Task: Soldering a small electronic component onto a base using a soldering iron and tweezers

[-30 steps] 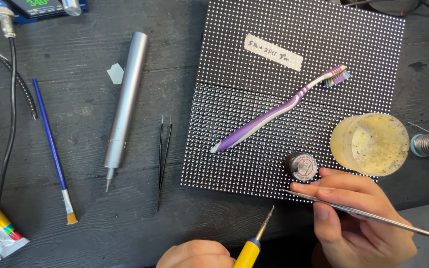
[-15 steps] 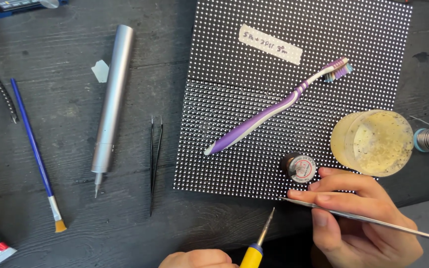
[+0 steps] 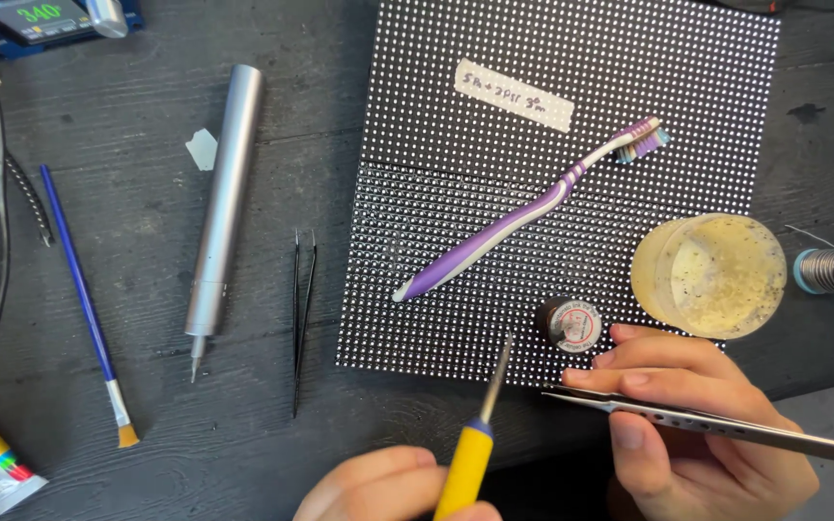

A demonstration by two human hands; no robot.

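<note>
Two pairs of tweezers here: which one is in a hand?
The silver tweezers, pinched in the right hand at the panel's lower edge. The black tweezers lie untouched on the table, left of the panel.

The left hand (image 3: 388,487) shows only in part at the near edge of the view, a little left of centre. Its fingers are curled into a loose fist, knuckles up, closed round a yellow-handled tool (image 3: 467,465) whose thin shaft points far and slightly right (the wrist and forearm are out of view).

The right hand (image 3: 697,425) lies to its right, also near, palm turned down and inward. Its index finger stretches leftward, the thumb pressed beneath it, pinching steel tweezers (image 3: 697,422) that run across the hand with the tips pointing left. The other fingers are folded under. The two hands are apart, not touching.
</note>
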